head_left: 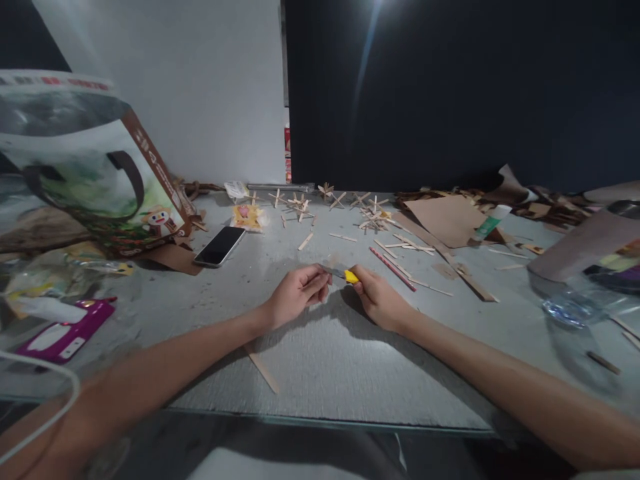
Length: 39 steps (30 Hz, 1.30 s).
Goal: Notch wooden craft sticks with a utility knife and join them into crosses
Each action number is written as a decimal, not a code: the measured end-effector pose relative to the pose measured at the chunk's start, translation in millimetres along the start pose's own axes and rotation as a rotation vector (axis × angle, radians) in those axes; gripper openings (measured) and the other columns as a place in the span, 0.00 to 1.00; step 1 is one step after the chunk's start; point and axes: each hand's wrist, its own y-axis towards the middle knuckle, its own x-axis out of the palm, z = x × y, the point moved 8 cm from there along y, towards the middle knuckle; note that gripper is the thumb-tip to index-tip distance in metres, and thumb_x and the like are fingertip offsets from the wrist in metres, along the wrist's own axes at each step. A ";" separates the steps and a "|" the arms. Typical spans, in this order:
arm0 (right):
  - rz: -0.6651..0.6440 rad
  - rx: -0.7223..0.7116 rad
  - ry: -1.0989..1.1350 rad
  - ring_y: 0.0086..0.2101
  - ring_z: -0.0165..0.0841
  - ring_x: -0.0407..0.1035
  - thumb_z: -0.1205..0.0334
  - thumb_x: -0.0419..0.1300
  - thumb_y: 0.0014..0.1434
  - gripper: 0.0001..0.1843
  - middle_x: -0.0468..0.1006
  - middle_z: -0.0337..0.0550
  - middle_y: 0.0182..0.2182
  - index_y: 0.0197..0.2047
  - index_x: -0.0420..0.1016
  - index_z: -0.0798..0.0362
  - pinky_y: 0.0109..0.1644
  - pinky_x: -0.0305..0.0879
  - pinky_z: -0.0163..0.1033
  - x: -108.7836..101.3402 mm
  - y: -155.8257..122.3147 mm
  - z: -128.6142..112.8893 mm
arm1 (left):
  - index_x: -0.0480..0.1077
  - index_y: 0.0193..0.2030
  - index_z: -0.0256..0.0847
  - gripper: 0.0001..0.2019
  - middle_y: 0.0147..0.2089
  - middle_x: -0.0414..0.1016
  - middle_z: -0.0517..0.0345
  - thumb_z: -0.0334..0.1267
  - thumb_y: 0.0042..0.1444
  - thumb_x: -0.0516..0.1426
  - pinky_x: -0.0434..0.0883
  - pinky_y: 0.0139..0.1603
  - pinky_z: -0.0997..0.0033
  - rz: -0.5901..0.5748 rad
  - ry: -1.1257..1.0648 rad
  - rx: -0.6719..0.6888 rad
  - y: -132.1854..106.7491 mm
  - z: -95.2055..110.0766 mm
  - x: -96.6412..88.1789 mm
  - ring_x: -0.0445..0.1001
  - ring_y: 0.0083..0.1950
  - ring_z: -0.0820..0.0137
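My right hand [377,297] is closed round a yellow box cutter [351,276], its blade pointing left toward my other hand. My left hand [300,293] is pinched shut close to the blade's tip. What it grips, if anything, is too small to make out. Both hands are just above the middle of the grey table. Beyond them lie loose wooden sticks [306,241] and a red patterned stick [393,269]. Several small crossed-stick pieces [301,208] stand farther back. One flat wooden stick [263,370] rests near the front edge, below my left forearm.
On the left are a phone [220,247], a large printed bag [95,173] and a purple-and-white device [67,331] near a white cable [60,373]. Brown cardboard [443,220], a glue stick [493,222] and a clear plastic bottle [570,308] are on the right.
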 end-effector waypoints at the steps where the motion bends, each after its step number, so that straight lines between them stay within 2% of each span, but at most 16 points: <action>1: -0.002 0.000 0.002 0.31 0.41 0.68 0.57 0.46 0.76 0.11 0.75 0.45 0.33 0.40 0.63 0.46 0.38 0.66 0.43 0.2 0.0 0.1 | 0.71 0.36 0.42 0.26 0.25 0.69 0.65 0.65 0.60 0.65 0.58 0.27 0.72 -0.005 -0.006 0.006 -0.3 -0.5 0.9 0.62 0.24 0.75; 5: -0.025 -0.016 0.012 0.32 0.41 0.68 0.54 0.45 0.77 0.13 0.75 0.44 0.33 0.40 0.62 0.46 0.38 0.66 0.43 1.4 -0.3 0.5 | 0.69 0.36 0.43 0.26 0.26 0.70 0.64 0.66 0.61 0.64 0.55 0.25 0.72 -0.004 -0.058 0.039 -3.1 -1.3 4.2 0.60 0.23 0.75; 10: -0.029 -0.027 0.024 0.33 0.42 0.70 0.52 0.44 0.79 0.15 0.75 0.46 0.34 0.39 0.61 0.46 0.38 0.65 0.43 1.2 -0.5 0.9 | 0.69 0.37 0.42 0.26 0.25 0.68 0.64 0.66 0.62 0.64 0.56 0.26 0.73 0.005 -0.102 0.043 -5.6 0.5 4.3 0.60 0.24 0.75; 21: -0.015 -0.064 0.023 0.33 0.42 0.68 0.55 0.44 0.78 0.12 0.73 0.44 0.34 0.40 0.58 0.45 0.38 0.64 0.43 0.8 -1.7 -4.8 | 0.71 0.37 0.41 0.26 0.28 0.70 0.64 0.64 0.56 0.69 0.63 0.31 0.73 -0.029 -0.100 -0.033 -2.2 -5.2 4.7 0.66 0.28 0.74; 29: -0.002 -0.071 0.039 0.33 0.41 0.68 0.45 0.40 0.80 0.21 0.73 0.44 0.33 0.38 0.58 0.45 0.38 0.64 0.43 -0.5 0.0 -1.8 | 0.70 0.36 0.41 0.27 0.26 0.69 0.64 0.66 0.57 0.68 0.59 0.27 0.75 -0.005 -0.107 0.023 -6.5 7.3 6.2 0.63 0.26 0.76; 31: 0.030 -0.036 0.038 0.33 0.41 0.69 0.40 0.40 0.79 0.24 0.73 0.44 0.32 0.37 0.60 0.46 0.38 0.64 0.43 -3.2 1.2 3.5 | 0.70 0.35 0.41 0.27 0.25 0.69 0.64 0.65 0.58 0.68 0.58 0.26 0.76 0.046 -0.100 0.061 -4.9 11.4 -0.2 0.63 0.25 0.76; 34: 0.117 0.056 0.022 0.32 0.41 0.69 0.36 0.39 0.78 0.28 0.73 0.43 0.31 0.39 0.63 0.46 0.37 0.64 0.43 -11.9 2.6 16.9 | 0.71 0.36 0.41 0.24 0.24 0.70 0.64 0.62 0.61 0.67 0.55 0.23 0.77 0.186 -0.120 0.202 -2.3 24.2 -19.1 0.59 0.22 0.77; 37: 0.180 0.115 0.006 0.34 0.43 0.72 0.36 0.37 0.79 0.29 0.75 0.44 0.33 0.45 0.67 0.48 0.38 0.65 0.44 -17.5 2.7 25.2 | 0.73 0.38 0.42 0.21 0.24 0.70 0.65 0.59 0.63 0.67 0.52 0.20 0.77 0.285 -0.107 0.316 -1.2 35.1 -34.4 0.56 0.20 0.78; 39: 0.206 0.145 0.004 0.35 0.43 0.73 0.37 0.41 0.79 0.26 0.77 0.46 0.36 0.50 0.67 0.49 0.40 0.67 0.44 -17.7 2.1 26.6 | 0.74 0.39 0.42 0.20 0.24 0.70 0.64 0.58 0.63 0.68 0.53 0.20 0.77 0.310 -0.080 0.335 -0.8 37.2 -38.4 0.57 0.20 0.78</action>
